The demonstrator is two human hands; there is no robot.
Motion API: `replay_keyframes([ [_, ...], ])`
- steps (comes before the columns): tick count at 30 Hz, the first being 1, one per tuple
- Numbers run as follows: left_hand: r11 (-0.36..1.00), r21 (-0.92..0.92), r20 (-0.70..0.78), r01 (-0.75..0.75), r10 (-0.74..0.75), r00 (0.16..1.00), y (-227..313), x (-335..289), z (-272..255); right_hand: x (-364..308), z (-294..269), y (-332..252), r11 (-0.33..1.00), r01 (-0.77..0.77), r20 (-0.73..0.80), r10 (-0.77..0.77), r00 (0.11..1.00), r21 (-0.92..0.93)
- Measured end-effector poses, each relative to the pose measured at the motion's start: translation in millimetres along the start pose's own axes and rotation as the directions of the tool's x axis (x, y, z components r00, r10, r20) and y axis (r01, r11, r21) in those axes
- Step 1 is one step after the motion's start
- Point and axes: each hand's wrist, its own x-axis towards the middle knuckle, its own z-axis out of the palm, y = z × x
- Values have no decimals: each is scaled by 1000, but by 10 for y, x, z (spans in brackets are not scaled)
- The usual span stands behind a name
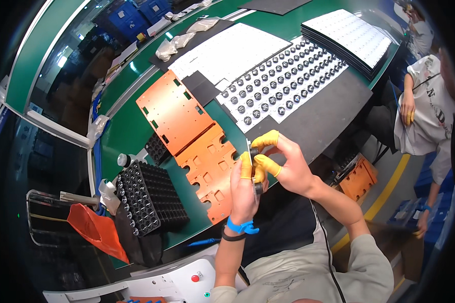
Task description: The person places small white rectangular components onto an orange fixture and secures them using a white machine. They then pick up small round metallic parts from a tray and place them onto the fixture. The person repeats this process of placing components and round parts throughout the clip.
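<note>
Both hands, with yellow finger covers on several fingers, meet in front of me at the table's near edge. My left hand (243, 194), blue band at its wrist, is closed on a thin white strip seen almost edge-on. A black round part (254, 151) sits on the strip's upper end, and another black part (258, 188) shows below my left fingers. Thumb and fingers of my right hand (297, 169) close in a pinch around the upper black part. Just left of them, an orange plate with cutouts (210, 174) lies on the green table, adjoining a smoother orange panel (173, 112).
Beyond the hands, a white sheet (268, 117) carries rows of black round parts on a black mat (333, 108). Stacked white-topped sheets (346, 33) stand far right. At left are stacked black trays (159, 194) and an orange bag (93, 230). Other people work at right.
</note>
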Motion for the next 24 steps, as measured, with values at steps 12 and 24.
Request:
replay_keyframes([
  [12,941,273,-215,-199,262,941,150,79,-406,232,-373,778,642,124,59,-123,991,-756],
  [24,988,11,-93,-154,155,984,295,-92,-435,383,-345,1044,394,127,75,-145,987,-910],
])
